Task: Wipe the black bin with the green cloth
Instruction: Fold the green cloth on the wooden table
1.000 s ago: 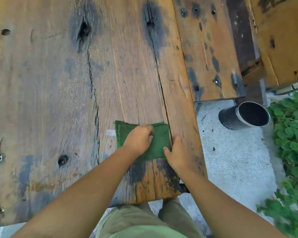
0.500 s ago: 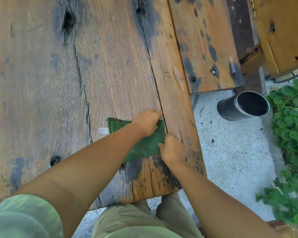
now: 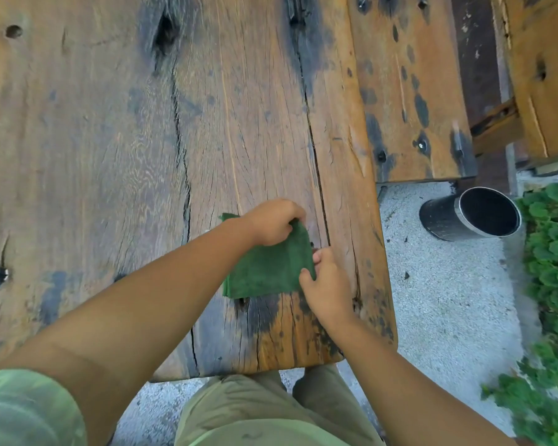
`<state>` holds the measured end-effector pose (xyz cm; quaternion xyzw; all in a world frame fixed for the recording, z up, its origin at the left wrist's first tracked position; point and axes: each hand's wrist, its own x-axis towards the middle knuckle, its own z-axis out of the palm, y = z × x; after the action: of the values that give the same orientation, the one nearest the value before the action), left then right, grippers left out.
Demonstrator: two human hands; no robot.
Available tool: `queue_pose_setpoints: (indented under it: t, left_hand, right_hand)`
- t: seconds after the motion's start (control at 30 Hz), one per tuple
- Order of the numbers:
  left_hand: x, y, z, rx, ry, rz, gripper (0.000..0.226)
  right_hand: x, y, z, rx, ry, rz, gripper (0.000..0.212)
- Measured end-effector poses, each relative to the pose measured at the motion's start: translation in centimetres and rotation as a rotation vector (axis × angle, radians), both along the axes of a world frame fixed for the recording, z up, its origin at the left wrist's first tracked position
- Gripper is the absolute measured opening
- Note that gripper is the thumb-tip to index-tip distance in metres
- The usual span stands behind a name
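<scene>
Lifted now, green cloth (image 3: 268, 268) pinched by left hand (image 3: 273, 222) and right hand (image 3: 327, 284); black bin (image 3: 471, 214) lies sideways.

Green cloth's (image 3: 268, 268) far edge under the left hand (image 3: 273, 222); blurred foliage (image 3: 529, 410).

A weathered wooden tabletop (image 3: 110, 140) fills the left and centre of the frame, its planks orange-brown with grey worn patches, dark stains, knot holes and two long cracks running from the top toward the near edge. At the upper right a lower wooden bench (image 3: 409, 91) lies beside it, spotted with black marks and bolt heads, and another wooden piece (image 3: 548, 75) sits in the far upper right corner. Pale gravelly concrete ground (image 3: 448, 300) shows at the right and along the bottom. Green round-leaved plants (image 3: 551, 252) crowd the right edge, reaching down to the lower right corner.
</scene>
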<state>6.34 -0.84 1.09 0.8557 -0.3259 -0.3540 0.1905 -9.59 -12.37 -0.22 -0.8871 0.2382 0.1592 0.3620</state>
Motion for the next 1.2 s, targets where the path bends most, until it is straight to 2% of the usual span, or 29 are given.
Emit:
queue_pose_setpoints:
  t: [0.23, 0.47, 0.63, 0.87, 1.07, 1.13, 1.2]
  left_hand:
    - [-0.2, 6.9, 0.6, -0.002, -0.008, 0.141, 0.037]
    - [-0.8, 11.3, -0.5, 0.063, -0.023, 0.268, 0.038]
    - [-1.0, 12.6, -1.4, 0.003, 0.007, 0.357, 0.017]
    - [-2.1, 13.4, -3.4, -0.001, -0.04, 0.432, 0.007]
    - [-2.6, 12.7, -4.0, -0.057, -0.065, 0.53, 0.026]
    - [-2.5, 12.5, -3.9, -0.004, -0.062, 0.542, 0.036]
    - [-2.3, 12.5, -3.7, 0.096, -0.084, 0.575, 0.043]
  right_hand:
    - [0.8, 4.7, 0.7, 0.058, -0.024, 0.107, 0.018]
    - [1.5, 10.3, 0.2, -0.038, 0.043, 0.263, 0.024]
    - [1.4, 11.9, -0.6, -0.115, 0.11, 0.362, 0.02]
    - [0.0, 11.6, -0.5, -0.051, 0.118, 0.451, 0.033]
    - [-0.7, 11.1, -0.4, 0.021, 0.159, 0.545, 0.04]
    - [0.5, 10.7, -0.3, 0.114, 0.252, 0.53, 0.04]
    - [2.5, 9.7, 0.0, 0.27, 0.421, 0.442, 0.031]
